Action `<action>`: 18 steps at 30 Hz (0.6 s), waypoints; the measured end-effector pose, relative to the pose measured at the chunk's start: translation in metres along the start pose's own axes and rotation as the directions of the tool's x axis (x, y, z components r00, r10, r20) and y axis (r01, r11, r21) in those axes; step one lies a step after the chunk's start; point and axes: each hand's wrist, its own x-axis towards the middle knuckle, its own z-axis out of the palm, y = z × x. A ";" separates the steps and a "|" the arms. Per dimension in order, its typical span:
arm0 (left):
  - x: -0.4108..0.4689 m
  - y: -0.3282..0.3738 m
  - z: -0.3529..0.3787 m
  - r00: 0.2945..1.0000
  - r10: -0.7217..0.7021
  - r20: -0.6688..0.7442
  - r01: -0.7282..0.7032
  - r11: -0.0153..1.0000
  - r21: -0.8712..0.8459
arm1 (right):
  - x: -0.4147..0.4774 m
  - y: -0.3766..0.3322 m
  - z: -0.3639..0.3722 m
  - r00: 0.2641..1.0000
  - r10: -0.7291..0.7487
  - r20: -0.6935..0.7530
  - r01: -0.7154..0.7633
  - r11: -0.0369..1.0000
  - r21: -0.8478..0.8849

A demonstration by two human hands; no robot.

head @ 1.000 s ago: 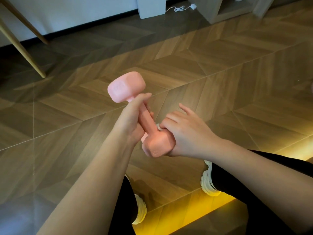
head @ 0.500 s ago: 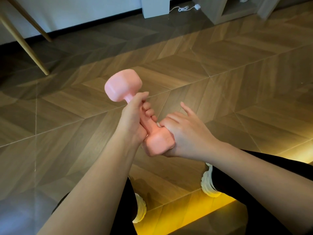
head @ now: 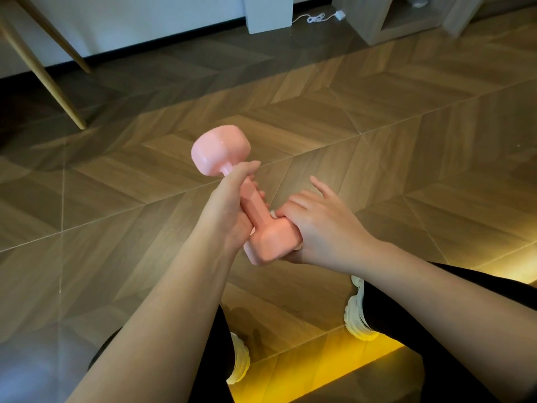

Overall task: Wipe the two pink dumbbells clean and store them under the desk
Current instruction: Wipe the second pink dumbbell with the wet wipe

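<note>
Well, most of what lies in front of this person is floor — wood boards laid in a zigzag pattern, running back to a white wall with a dark strip along its foot. Their legs, in black trousers, come in from the bottom edge, and a yellow glow spills across the boards just beneath them. Against the wall at the far right stands a pale wooden shelf unit, with a white post just left of it, and two slanting wooden legs reach down to the floor at the far left. White shoes show below the knees. Held up over the floor between both bare arms is a pink dumbbell, tilted so that one head points away and to the left and the other sits nearer the body. The left hand is wrapped round the handle, thumb lying along it. The right hand is curled over the near head, forefinger sticking out straight — a sliver of something white peeps from under its fingertips, too small to make out. A white cable lies coiled on the floor by the shelf unit.
</note>
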 end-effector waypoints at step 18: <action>-0.005 0.000 0.006 0.997 -0.028 0.071 0.027 1.000 0.011 | 0.002 0.005 -0.010 0.970 -0.069 0.232 0.003 0.963 0.270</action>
